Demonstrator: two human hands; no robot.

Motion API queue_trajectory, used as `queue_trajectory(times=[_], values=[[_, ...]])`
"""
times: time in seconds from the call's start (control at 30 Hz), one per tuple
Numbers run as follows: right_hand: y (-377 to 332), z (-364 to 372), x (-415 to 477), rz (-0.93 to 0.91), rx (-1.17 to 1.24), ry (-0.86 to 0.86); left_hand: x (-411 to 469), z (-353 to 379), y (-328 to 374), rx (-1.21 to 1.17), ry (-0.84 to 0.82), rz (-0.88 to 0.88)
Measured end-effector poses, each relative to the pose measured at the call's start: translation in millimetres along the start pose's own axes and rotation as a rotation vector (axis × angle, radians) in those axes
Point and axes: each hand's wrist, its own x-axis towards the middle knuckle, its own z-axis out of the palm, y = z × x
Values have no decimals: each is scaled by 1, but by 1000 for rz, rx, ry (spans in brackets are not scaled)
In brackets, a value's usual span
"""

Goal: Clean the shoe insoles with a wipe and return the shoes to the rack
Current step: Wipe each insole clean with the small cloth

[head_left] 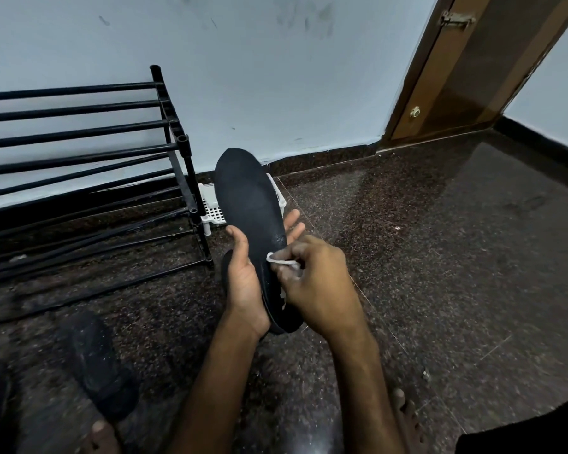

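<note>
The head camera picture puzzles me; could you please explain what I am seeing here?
There is no machine: a camera worn on a person's head looks down at their bare hands. The left hand holds a dark insole on end, while the right hand pinches a small white wipe against its lower part. On the dark stone floor stand a black shoe rack and a white basket by the wall; a dark shoe-shaped thing lies at lower left, too blurred to identify.
</note>
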Motion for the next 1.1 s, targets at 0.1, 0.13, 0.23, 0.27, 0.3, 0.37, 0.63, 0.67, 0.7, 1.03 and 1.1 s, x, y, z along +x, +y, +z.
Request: queue_trajectory(times=[0.1,0.13,0.23,0.27,0.3,0.37,0.63,0.67,0.7,1.03,1.1], values=[[3,-9,-2,89,76,-151,1,-3,3,-52,41,48],[7,-10,-2,89,14,-89,0,-1,3,-59,39,53],[8,-6,1,54,-124,105,0,3,0,-48,-19,39],[6,-5,2,41,-86,90,1,3,-1,-36,-18,34],[3,-4,2,30,-9,33,1,3,-1,-26,-9,31],[0,-8,0,38,143,-146,0,3,0,-24,15,29],[0,-6,1,-20,70,-6,-2,7,-4,-19,-29,-33],[-2,-6,0,-20,119,-81,-3,6,-3,-28,-28,-30],[-2,-8,-1,-8,148,-159,-3,4,-2,-57,-9,-14],[-3,-7,0,-40,75,-179,-4,4,2,-124,-20,9],[7,-10,1,-9,-9,-116,-4,4,4,-124,-16,18]])
